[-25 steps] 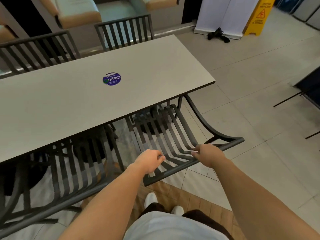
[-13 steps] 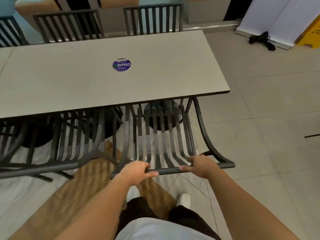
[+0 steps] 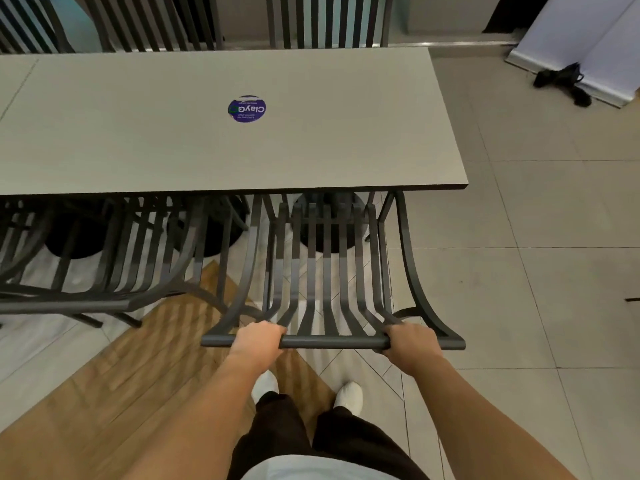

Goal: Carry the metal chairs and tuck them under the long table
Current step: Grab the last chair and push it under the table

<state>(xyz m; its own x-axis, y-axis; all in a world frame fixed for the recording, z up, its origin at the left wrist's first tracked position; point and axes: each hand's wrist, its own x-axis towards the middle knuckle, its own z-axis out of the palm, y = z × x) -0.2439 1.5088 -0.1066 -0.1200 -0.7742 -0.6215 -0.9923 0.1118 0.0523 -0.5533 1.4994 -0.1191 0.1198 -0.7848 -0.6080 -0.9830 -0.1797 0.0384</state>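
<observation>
Far left of the grip, another dark metal slat chair (image 3: 104, 271) sits w/ its seat part way under the long table (image 3: 138, 150). Its back rail is on the near side, well apart from the hands. Past the table's far edge, more slat chair backs (image 3: 325, 22) stand in a row.

Left hand (image 3: 258, 337) is closed tight on the top back rail (image 3: 332, 342) of the metal chair (image 3: 329, 271). Fingers (image 3: 273, 330) curl over the rail from the near side, thumb can't be seen. This hand is near the rail's left end, but a short bit of rail sticks out past it.

Between the 2 hands the rail is bare. Straight ahead of the grip, the chair's slats run away from the rail & go under the table edge, so the front of the seat is under the table top. A round dark table base (image 3: 329, 223) shows thru the slats. On the table top, ahead & a bit left of the grip, is a round blue sticker (image 3: 246, 109).

Right hand (image 3: 410, 342) is also clamped on the same rail, near its right end. The curved side arm (image 3: 415, 271) of the chair sweeps up just right of this hand.

Below the grip: 2 white shoes (image 3: 348, 398), dark pants. Floor is wood planks (image 3: 104, 393) on the left, pale tiles (image 3: 536, 271) on the right. Far right & ahead, a black thing (image 3: 561, 81) lies on the tiles by a white panel (image 3: 588, 39).
</observation>
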